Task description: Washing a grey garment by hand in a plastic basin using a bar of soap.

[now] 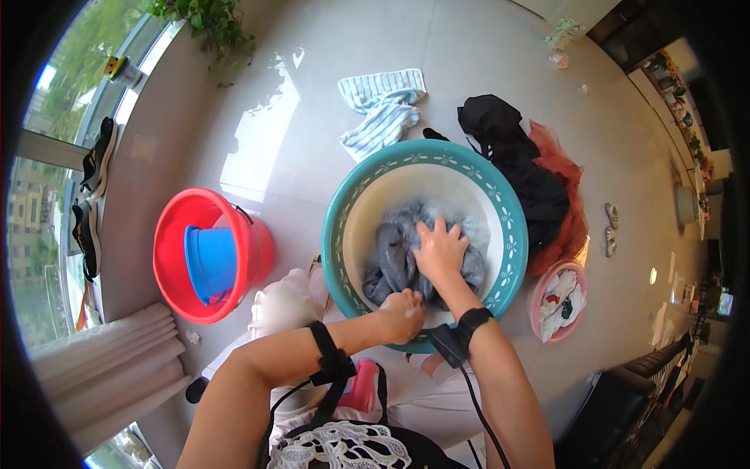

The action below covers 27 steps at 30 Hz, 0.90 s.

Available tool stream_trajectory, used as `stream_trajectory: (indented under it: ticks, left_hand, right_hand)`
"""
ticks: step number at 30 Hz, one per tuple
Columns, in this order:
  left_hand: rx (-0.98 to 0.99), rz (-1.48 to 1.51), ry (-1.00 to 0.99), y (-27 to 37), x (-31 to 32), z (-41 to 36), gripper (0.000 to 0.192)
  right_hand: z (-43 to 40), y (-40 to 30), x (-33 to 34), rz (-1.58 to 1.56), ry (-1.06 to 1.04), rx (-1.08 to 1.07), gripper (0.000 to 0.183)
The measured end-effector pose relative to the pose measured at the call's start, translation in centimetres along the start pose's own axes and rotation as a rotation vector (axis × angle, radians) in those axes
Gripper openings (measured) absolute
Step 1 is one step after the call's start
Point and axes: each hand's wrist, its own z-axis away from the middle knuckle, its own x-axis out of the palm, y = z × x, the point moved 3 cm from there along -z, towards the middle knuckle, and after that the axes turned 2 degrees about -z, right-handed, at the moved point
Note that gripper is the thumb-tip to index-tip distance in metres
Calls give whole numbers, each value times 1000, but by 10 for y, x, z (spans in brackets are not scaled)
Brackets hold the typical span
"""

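Note:
A large teal-rimmed basin (334, 234) stands on the floor before me, with wet grey cloth (389, 252) heaped in cloudy, sudsy water. My left hand (404, 315) is at the near side of the basin, fingers curled on the edge of the cloth, with a little foam on the skin. Flat on top of the heap lies my right hand (440, 249), its fingers spread and touching the fabric without closing on it. The part of the cloth beneath both hands is hidden.
To the left, a red bucket (167, 258) holds a blue bucket (214, 264). A striped towel (387, 108) lies beyond the basin. Black clothing (527, 176) and reddish sheer fabric (565, 176) lie on the right, near a pink basin (536, 308) of light clothes.

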Motion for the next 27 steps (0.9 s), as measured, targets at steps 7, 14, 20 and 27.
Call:
stream_trajectory:
  ticks: [7,14,20,27]
  left_hand:
    - [-361,160,180,-41,-76,-13,26]
    - [-731,467,566,-73,-74,-2,56]
    - [-623,324,197,-45,-40,-7,80]
    - [-558,-152,155,-82,-28,-42,84]
  right_hand:
    - [-54,51,7,-362,-32,119,41]
    - [65,33,-40,-774,99,-321,30]
    - [69,49,15,-398,275,112,50]
    - [12,39,16,-178,85,173,36]
